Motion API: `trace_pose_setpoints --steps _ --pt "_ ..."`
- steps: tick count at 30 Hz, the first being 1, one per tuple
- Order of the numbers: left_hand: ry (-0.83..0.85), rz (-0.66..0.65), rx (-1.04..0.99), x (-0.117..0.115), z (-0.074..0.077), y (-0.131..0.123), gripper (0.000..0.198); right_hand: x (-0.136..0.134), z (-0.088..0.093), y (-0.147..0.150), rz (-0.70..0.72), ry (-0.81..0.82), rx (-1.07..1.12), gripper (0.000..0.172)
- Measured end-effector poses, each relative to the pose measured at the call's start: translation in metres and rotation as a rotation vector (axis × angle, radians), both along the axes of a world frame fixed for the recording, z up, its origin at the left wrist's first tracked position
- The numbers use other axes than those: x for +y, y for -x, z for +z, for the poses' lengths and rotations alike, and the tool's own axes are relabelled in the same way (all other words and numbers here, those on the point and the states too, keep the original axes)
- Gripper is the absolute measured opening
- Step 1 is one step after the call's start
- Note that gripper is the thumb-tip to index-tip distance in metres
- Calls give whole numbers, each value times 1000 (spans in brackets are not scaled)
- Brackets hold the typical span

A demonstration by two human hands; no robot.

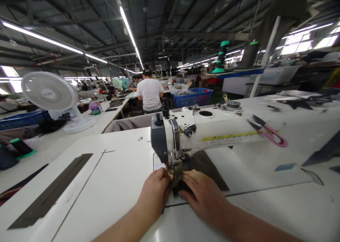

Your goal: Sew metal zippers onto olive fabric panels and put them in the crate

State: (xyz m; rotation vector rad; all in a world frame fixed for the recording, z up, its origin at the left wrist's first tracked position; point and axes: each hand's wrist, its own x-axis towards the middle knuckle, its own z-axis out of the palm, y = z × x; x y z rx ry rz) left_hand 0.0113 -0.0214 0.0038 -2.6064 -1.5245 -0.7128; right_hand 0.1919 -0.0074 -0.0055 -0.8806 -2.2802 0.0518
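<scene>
White bench fills most of the lower part of my feed, and across its right half stands the pale sewing machine, its sewing end toward the middle. Far over to the left, well apart from both hands, I have a long dark strip of cloth lying flat, its long axis slanting away from the near left. Beyond the right hand, an olive panel spreads under the machine's arm, partly covered. That hand and the left hand flank a small olive piece at the sewing end: it lies ahead of both palms, between the two sets of fingertips, neither clearly nearer. I can't tell its long axis, or whether it joins the panel. On the right, the grip looks part-open to me, thumb apart from the fingers, fingertips touching the piece, no clear pinch. On the left, the fingers bunch against the piece's edge; how tightly that grip closes, I cannot tell
</scene>
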Motion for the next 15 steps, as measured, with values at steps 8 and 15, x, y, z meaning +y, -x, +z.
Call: trace_pose_setpoints --steps 8,15 --pt "-56 125 9 -16 12 -5 13 22 14 12 52 64 -129 22" --pt "-84 21 -157 -26 10 1 28 25 -3 6 -92 159 9 10"
